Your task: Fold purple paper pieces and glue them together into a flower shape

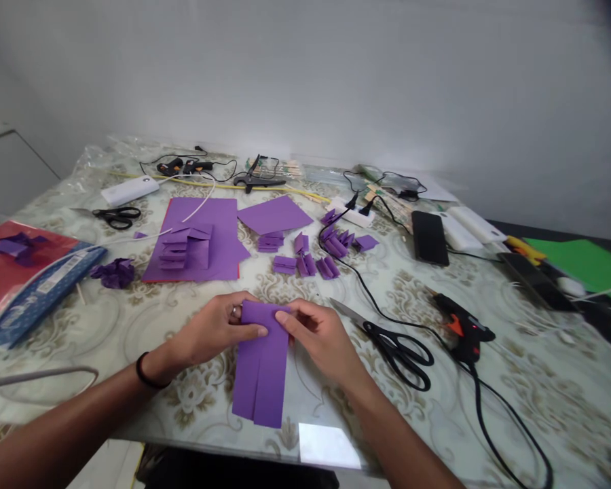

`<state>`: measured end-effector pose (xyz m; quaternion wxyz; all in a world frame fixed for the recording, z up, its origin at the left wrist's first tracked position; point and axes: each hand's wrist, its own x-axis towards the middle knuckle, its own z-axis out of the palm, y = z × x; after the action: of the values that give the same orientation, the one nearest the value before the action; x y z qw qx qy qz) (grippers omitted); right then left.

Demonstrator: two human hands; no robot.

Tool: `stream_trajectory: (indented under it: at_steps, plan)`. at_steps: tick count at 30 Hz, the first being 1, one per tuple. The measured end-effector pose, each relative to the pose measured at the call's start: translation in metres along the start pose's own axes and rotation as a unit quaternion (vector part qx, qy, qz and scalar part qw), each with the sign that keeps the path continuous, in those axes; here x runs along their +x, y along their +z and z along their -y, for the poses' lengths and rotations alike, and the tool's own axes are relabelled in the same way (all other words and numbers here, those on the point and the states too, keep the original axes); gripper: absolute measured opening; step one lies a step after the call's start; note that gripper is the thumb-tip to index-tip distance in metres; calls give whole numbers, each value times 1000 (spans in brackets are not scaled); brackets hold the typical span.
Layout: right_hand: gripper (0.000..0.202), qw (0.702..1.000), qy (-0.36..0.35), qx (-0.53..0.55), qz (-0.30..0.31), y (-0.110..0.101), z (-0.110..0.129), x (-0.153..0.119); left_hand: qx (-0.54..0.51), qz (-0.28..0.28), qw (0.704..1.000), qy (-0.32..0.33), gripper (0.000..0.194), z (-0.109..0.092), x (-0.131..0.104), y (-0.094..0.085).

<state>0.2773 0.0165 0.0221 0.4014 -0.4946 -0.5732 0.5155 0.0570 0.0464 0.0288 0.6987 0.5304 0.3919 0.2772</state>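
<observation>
A folded strip of purple paper (261,380) is held between both hands near the table's front edge. My left hand (224,329) pinches its upper left side, thumb lying across the front. My right hand (320,333) grips the upper right corner, thumb on top and fingers behind, mostly hidden. The paper's top edge is folded over, and a lengthwise crease or slit runs down its lower part. Just beyond the hands lie several small folded purple pieces (305,265). Black-handled scissors (397,353) rest to the right of my right hand.
A glue gun (463,329) with a black cable lies on the right, near a black phone (430,238). Purple sheets (224,238) are stacked at centre left. Crumpled purple paper (113,273), a second pair of scissors (116,216) and a power strip (353,212) lie around.
</observation>
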Motion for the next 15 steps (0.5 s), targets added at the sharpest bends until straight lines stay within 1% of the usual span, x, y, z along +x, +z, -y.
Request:
stream_trajectory:
  at_steps: [1, 2, 5, 7, 9, 12, 15]
  plan:
    - [26, 1000, -6, 18, 7, 0, -1, 0, -3, -12, 1000, 5, 30, 0, 0, -1]
    - [26, 999, -14, 39, 16, 0, -1, 0, -6, -28, 1000, 12, 32, 0, 1, -2]
    - [41, 993, -54, 93, 42, -3, -4, 0, -28, -97, 994, 41, 44, -3, 2, -6]
    - [41, 990, -78, 103, 61, -6, -6, -1, -45, -143, 987, 61, 51, -5, 3, -9]
    - [40, 988, -92, 91, 80, -9, -7, -1, -57, -177, 979, 81, 56, -6, 5, -12]
    - [44, 986, -112, 43, 112, -9, -3, -1, -76, -193, 972, 110, 58, -6, 6, -14]
    - [49, 982, -119, 19, 144, -5, 1, -2, -80, -194, 969, 131, 51, -5, 7, -14]
